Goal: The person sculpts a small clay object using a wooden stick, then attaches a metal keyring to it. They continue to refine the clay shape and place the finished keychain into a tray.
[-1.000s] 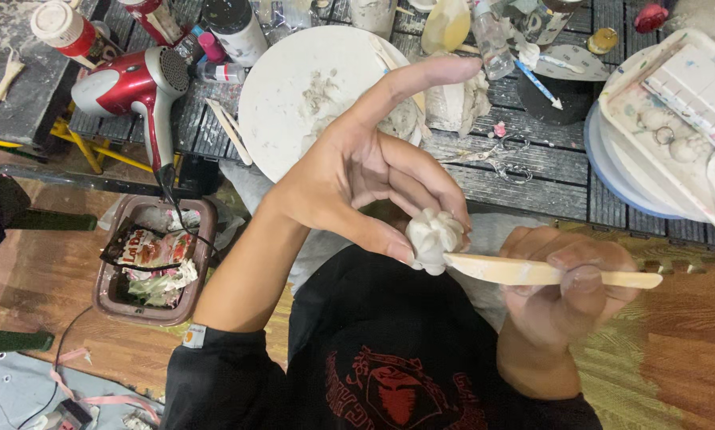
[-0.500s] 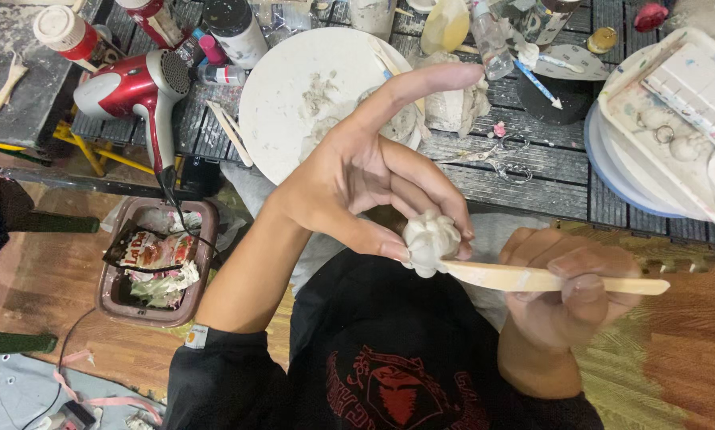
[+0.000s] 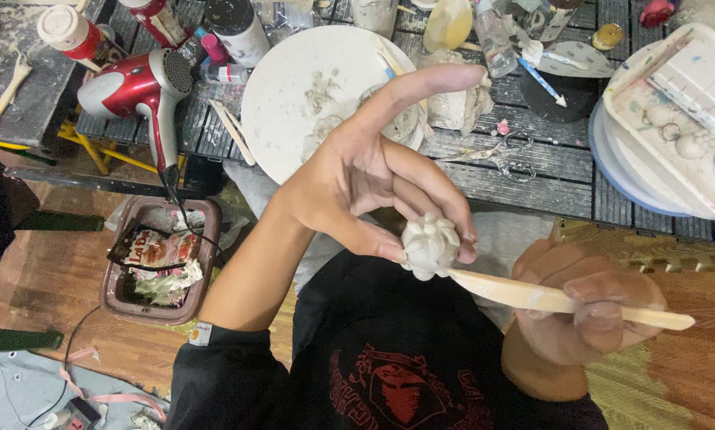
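My left hand (image 3: 365, 179) holds a small white clay piece (image 3: 429, 245), shaped like a bud with ridged lobes, pinched between thumb and middle fingers; the index finger points up and away. My right hand (image 3: 592, 310) grips a flat wooden modelling tool (image 3: 525, 293). The tool's pointed tip touches the lower right side of the clay piece. Both hands are raised over my lap, in front of my black shirt.
A dark slatted table holds a white round plate (image 3: 310, 87) smeared with clay, a clay lump (image 3: 457, 107), a red hair dryer (image 3: 134, 84), bottles and a white tray (image 3: 676, 103) on blue plates. A brown bin (image 3: 119, 287) with wrappers stands on the wooden floor.
The clay piece has turned slightly in my left fingers, and the tool has shifted a little against it. Both hands stay in about the same place.
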Demonstrator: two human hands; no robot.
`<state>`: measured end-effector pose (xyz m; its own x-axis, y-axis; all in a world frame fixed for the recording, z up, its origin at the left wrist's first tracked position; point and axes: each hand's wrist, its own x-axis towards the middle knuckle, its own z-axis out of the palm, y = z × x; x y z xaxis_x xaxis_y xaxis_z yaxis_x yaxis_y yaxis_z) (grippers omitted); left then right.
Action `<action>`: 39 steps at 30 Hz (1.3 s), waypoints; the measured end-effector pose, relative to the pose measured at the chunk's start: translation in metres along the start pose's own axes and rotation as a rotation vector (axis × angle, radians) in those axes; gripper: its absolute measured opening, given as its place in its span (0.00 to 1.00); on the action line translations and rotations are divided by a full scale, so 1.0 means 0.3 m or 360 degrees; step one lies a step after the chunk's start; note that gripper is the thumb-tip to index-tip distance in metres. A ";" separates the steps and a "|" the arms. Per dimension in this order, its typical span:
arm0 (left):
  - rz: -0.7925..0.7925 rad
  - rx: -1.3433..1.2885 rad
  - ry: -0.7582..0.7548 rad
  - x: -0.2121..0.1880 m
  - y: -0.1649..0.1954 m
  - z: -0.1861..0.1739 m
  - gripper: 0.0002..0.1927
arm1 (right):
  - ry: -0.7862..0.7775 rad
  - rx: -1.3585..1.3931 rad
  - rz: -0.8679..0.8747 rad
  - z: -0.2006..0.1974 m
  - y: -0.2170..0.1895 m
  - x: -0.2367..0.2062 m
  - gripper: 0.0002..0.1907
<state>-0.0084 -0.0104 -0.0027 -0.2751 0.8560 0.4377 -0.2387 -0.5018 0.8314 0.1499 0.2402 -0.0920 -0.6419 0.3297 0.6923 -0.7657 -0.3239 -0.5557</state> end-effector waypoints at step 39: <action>-0.0082 0.0130 0.0011 -0.007 0.003 -0.003 0.62 | 0.0345 -0.0327 0.0284 0.105 -0.051 0.055 0.19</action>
<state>-0.0088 -0.0127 -0.0033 -0.2712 0.8793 0.3916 -0.1760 -0.4453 0.8779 0.1524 0.2226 -0.0574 -0.7432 0.4719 0.4743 -0.6188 -0.2151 -0.7555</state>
